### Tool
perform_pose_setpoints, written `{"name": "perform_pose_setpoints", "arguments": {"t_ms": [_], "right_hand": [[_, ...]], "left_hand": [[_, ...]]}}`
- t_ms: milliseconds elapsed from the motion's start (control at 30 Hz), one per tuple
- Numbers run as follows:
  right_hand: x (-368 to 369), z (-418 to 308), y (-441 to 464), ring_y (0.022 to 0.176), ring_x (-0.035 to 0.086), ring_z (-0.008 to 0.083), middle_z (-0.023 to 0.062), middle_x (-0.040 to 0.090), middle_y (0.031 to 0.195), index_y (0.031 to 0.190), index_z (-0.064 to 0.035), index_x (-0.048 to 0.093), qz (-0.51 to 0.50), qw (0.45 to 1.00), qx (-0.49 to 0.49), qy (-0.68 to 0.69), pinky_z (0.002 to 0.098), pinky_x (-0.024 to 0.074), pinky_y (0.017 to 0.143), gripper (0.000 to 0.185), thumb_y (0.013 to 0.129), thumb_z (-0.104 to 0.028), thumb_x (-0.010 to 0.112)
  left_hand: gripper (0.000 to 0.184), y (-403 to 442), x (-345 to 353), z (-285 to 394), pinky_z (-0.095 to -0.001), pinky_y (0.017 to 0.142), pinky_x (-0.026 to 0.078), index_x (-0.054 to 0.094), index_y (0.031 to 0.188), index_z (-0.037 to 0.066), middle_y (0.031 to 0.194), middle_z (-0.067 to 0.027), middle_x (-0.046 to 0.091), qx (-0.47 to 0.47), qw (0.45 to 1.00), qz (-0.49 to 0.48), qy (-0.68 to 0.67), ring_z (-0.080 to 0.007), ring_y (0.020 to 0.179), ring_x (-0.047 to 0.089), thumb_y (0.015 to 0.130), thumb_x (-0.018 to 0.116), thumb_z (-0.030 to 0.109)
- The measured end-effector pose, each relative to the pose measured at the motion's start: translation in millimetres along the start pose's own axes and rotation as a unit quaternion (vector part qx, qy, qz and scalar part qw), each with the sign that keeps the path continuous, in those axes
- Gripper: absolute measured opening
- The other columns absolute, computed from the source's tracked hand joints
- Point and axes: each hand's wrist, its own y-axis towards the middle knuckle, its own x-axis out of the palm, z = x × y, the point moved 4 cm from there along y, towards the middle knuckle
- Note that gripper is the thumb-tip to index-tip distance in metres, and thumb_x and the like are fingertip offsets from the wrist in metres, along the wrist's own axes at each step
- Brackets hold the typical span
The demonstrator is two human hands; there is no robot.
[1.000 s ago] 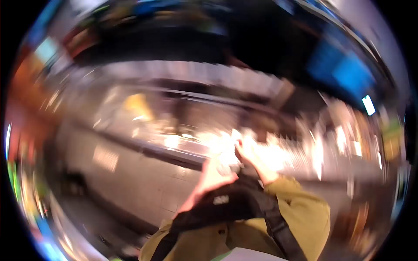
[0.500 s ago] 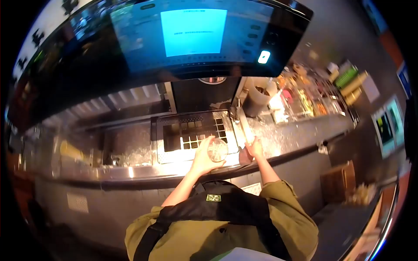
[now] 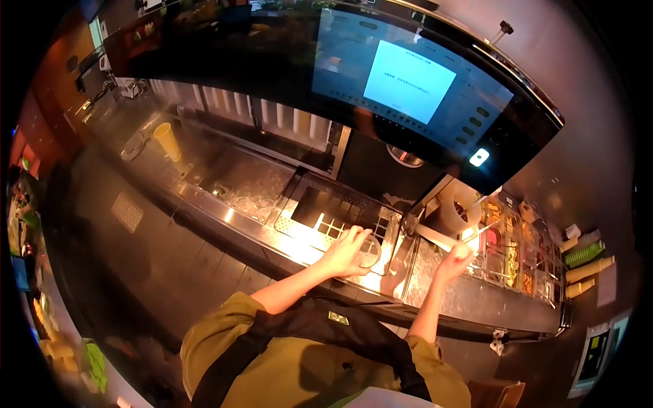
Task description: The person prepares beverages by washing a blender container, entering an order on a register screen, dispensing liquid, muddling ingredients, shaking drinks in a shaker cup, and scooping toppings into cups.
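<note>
My left hand [image 3: 347,254] is curled around the side of a clear cup [image 3: 369,252], tilted over the front right corner of the metal grate [image 3: 299,228]. Whatever the cup contains is hard to make out. Farther right, my right hand [image 3: 454,264] is closed at the free end of a pale bar [image 3: 435,236]. The bar's other end meets a dark fitting [image 3: 409,224] beside the grate. A thin light line shows beyond my right fingers, too blurred to name. Behind that hand stands a pale round container [image 3: 457,209] with dark contents.
A large screen [image 3: 415,75] hangs above the counter. Topping trays [image 3: 510,251] fill the right side, with stacked green and tan cups [image 3: 585,265] beyond. Ice [image 3: 255,194] lies in a bin left of the grate. A yellow cup [image 3: 165,141] stands at the far left.
The view has turned and the scene appears rotated clockwise. My right hand has moved right, away from the left, and the pale bar has swung rightward with it. The left hand still holds the cup.
</note>
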Motion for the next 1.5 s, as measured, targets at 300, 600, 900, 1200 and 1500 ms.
{"name": "perform_pose_setpoints", "arguments": {"t_ms": [300, 600, 900, 1200, 1500], "right_hand": [[95, -264, -35, 0.057, 0.062, 0.0233, 0.0198, 0.061, 0.107, 0.132, -0.0059, 0.046, -0.305, 0.85, -0.429, -0.025, 0.0316, 0.0517, 0.056, 0.066, 0.071, -0.015, 0.069], [164, -281, -45, 0.054, 0.062, 0.0327, 0.0158, 0.058, 0.057, 0.147, -0.0087, 0.018, -0.358, 0.844, -0.392, -0.075, 0.0394, 0.0523, 0.055, 0.091, 0.072, -0.019, 0.068], [27, -306, -27, 0.046, 0.051, 0.015, 0.0096, 0.053, 0.066, 0.105, 0.0043, 0.044, -0.403, 0.761, -0.126, 0.493, 0.0253, 0.0438, 0.04, 0.07, 0.085, -0.062, 0.05], [90, -173, -63, 0.047, 0.048, 0.0206, 0.0109, 0.047, 0.058, 0.086, -0.0025, 0.044, -0.372, 0.792, 0.068, 0.48, 0.0308, 0.0442, 0.048, 0.043, 0.083, -0.045, 0.053], [103, -162, -72, 0.044, 0.049, 0.0151, 0.0081, 0.048, 0.054, 0.072, 0.0002, 0.049, -0.345, 0.823, 0.016, 0.451, 0.0262, 0.0413, 0.039, 0.023, 0.083, -0.02, 0.052]], "left_hand": [[0.092, 4, 0, 7, -0.0413, 0.092, 0.046, 0.039, 0.133, 0.002, 0.125, -0.0187, 0.047, 0.033, 0.999, -0.019, 0.024, -0.0356, 0.111, 0.051, 0.055, 0.079, 0.029], [0.087, 7, -13, 8, -0.0393, 0.093, 0.045, 0.047, 0.126, -0.001, 0.122, -0.0183, 0.049, 0.008, 0.996, -0.068, 0.053, -0.0339, 0.113, 0.05, 0.053, 0.08, 0.032], [0.087, 15, -8, 0, -0.0398, 0.093, 0.045, 0.042, 0.127, 0.007, 0.121, -0.0124, 0.05, 0.006, 0.995, -0.068, -0.075, -0.0305, 0.114, 0.051, 0.053, 0.086, 0.024], [0.086, 18, -17, 11, -0.0431, 0.089, 0.045, 0.045, 0.129, 0.01, 0.11, -0.0125, 0.047, 0.062, 0.99, -0.129, -0.004, -0.0337, 0.107, 0.048, 0.053, 0.084, 0.027], [0.062, 37, -6, 2, -0.0408, 0.083, 0.047, 0.056, 0.107, 0.009, 0.103, -0.006, 0.056, 0.049, 0.992, -0.086, 0.074, -0.0272, 0.099, 0.052, 0.055, 0.08, 0.033]]}}
